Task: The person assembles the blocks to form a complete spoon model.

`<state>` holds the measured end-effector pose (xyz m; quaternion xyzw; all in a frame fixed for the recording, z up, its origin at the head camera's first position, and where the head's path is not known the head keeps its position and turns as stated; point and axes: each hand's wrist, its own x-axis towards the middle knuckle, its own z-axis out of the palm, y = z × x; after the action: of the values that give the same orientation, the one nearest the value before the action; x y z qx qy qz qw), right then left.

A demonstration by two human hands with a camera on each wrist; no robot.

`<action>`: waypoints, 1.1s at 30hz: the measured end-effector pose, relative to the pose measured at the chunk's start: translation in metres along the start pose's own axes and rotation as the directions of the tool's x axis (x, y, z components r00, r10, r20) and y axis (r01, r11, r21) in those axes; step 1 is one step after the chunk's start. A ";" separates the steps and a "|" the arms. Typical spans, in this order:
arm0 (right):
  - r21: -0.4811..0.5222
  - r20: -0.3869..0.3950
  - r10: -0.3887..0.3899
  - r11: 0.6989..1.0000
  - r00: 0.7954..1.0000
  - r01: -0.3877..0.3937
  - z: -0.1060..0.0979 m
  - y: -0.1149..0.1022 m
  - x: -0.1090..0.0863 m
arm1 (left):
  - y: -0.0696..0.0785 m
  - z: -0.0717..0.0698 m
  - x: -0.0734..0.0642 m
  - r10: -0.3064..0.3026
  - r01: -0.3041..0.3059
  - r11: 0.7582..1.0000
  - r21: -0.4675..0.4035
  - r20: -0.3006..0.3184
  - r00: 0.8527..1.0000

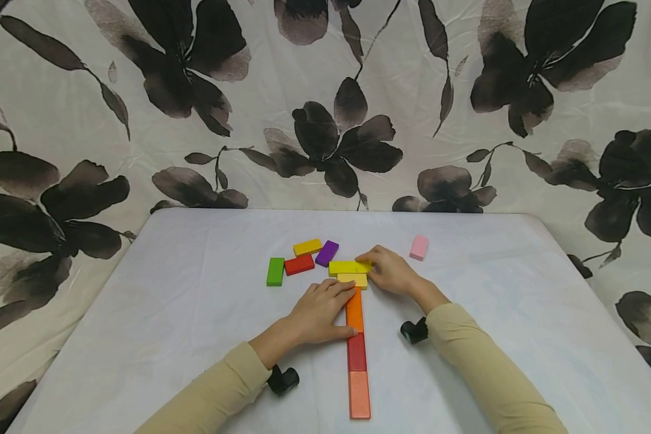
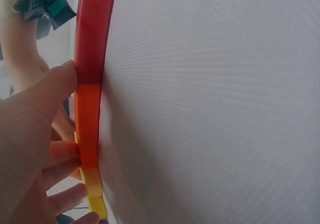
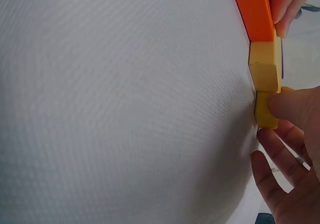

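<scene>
Head view: orange rectangular block [image 1: 354, 310] on white-covered worktop [image 1: 195, 271]; dark red rectangular block [image 1: 356, 352] at near end; pale yellow rectangular block [image 1: 360, 279], then bright yellow rectangular block [image 1: 343, 268], crosswise beyond. Left hand [image 1: 321, 310] loose, fingers extended, touching orange block; right hand [image 1: 393, 271] pinches bright yellow block.

Left wrist view: thumb at orange block's joint with dark red block.

Right wrist view: thumb on bright yellow block. Step, seemingly: fitting it beyond orange block; next move likely calls for squaring, gentle release.

Bright orange block [image 1: 355, 311], black-flowered backdrop [image 1: 325, 150]
</scene>
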<state>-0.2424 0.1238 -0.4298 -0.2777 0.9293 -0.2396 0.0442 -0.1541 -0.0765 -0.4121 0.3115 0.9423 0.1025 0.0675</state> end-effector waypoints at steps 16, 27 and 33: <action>0.023 -0.013 -0.014 1.000 1.000 0.014 0.002 0.001 -0.004 | 0.000 0.001 0.000 -0.004 0.004 1.000 0.005 0.011 1.000; 0.021 -0.018 -0.024 0.999 1.000 0.024 0.003 0.002 -0.004 | 0.000 0.001 -0.001 -0.005 0.005 1.000 0.013 0.007 1.000; 0.015 -0.012 -0.014 1.000 1.000 0.014 0.002 0.002 -0.004 | -0.001 0.001 0.000 -0.001 0.001 1.000 0.015 0.004 1.000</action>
<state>-0.2399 0.1265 -0.4330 -0.2826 0.9256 -0.2487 0.0391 -0.1542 -0.0769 -0.4130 0.3119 0.9430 0.0949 0.0671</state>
